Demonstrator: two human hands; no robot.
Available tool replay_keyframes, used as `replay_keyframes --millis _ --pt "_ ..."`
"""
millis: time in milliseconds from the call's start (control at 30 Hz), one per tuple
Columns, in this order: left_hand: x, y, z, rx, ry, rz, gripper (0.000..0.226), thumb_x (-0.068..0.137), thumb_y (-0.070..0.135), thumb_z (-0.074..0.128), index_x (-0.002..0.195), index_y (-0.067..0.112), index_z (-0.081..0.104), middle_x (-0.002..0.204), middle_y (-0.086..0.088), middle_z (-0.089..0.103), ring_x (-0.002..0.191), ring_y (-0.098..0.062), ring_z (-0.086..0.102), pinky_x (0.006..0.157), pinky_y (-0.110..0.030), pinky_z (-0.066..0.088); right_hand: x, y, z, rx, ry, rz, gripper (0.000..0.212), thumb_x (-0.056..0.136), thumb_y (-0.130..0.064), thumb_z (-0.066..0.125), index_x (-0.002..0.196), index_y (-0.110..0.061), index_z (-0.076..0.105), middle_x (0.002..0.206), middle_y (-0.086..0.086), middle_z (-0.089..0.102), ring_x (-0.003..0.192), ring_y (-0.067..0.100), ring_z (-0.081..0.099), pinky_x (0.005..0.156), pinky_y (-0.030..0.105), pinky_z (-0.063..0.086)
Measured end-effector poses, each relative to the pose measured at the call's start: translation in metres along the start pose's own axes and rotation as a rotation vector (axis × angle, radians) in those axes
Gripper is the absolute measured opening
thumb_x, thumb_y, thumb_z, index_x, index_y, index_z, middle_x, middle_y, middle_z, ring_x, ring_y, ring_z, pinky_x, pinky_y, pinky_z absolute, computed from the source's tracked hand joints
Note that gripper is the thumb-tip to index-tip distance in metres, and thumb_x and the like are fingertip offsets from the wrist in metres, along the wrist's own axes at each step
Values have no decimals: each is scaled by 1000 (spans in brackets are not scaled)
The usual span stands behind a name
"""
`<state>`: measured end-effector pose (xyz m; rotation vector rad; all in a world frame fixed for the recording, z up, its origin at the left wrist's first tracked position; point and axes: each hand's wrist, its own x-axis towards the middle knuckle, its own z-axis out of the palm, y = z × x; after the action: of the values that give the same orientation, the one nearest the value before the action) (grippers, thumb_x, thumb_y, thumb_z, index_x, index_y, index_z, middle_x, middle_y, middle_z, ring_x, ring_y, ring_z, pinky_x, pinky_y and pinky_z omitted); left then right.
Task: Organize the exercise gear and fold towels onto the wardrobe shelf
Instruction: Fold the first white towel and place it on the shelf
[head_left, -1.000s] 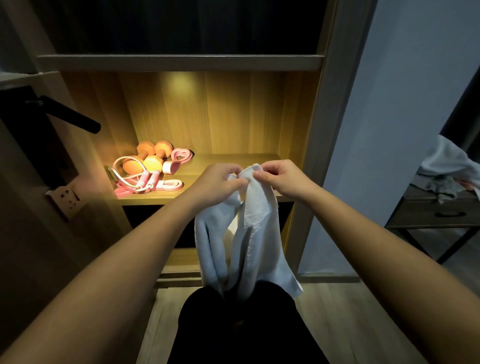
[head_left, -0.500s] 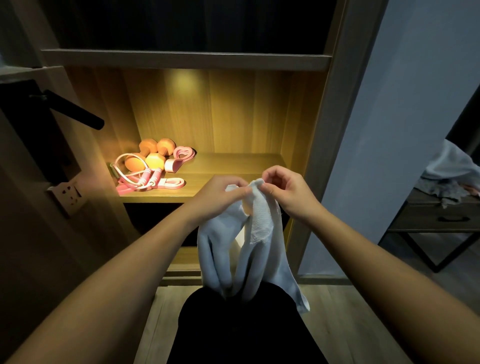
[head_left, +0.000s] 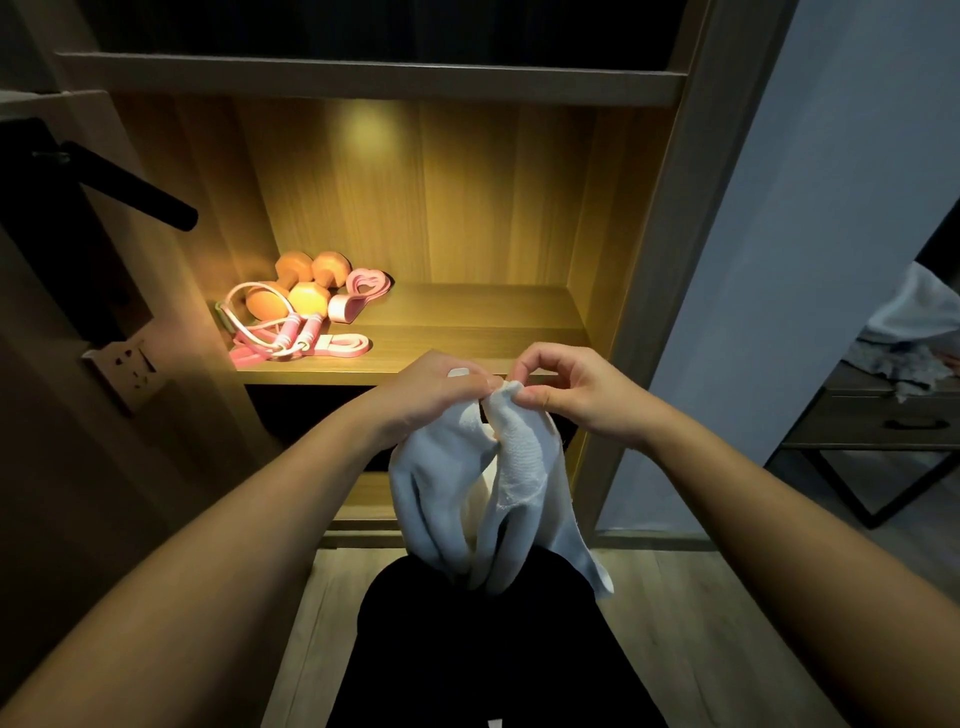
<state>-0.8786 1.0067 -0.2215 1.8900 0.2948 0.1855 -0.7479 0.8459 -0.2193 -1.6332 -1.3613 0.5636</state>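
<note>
Both the left hand (head_left: 431, 396) and right hand (head_left: 577, 394) pinch the white towel (head_left: 519, 483) at its bunched top, fingers (head_left: 540, 358) clamped; sliding apart along its edge should square it for folding.

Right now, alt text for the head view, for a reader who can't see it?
The left hand and right hand hold the top of a white towel that hangs in front of a lit wardrobe shelf. At the shelf's left end lie orange dumbbells, a pink jump rope and pink bands.
</note>
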Motion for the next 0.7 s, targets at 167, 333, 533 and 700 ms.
replay_keyframes --millis 167,333,533,700 --pt "1 -7 9 82 73 44 21 93 16 60 78 10 72 74 -2 65 76 -12 55 77 -32 42 1 2 6 -13 54 145 12 89 -13 67 94 -5 60 96 11 65 89 20 62 83 37 52" --pt "7 -11 9 199 148 123 22 92 15 59 76 6 72 80 -11 69 80 -13 56 82 -40 45 4 3 10 -118 90 205 15 93 -22 63 101 -9 63 90 7 64 78 11 56 72 27 47" --pt "8 -16 6 260 261 169 19 95 38 55 79 29 59 85 11 63 81 -3 55 74 -28 42 10 11 4 -216 82 265 15 96 -26 57 92 -12 63 84 3 59 74 14 54 68 27 46" --pt "-5 -36 -55 422 133 -65 41 80 33 40 116 14 44 110 -12 51 93 -18 46 75 -33 38 12 42 -36 -316 269 356 14 97 -26 55 95 -14 60 92 4 59 86 19 58 78 35 51"
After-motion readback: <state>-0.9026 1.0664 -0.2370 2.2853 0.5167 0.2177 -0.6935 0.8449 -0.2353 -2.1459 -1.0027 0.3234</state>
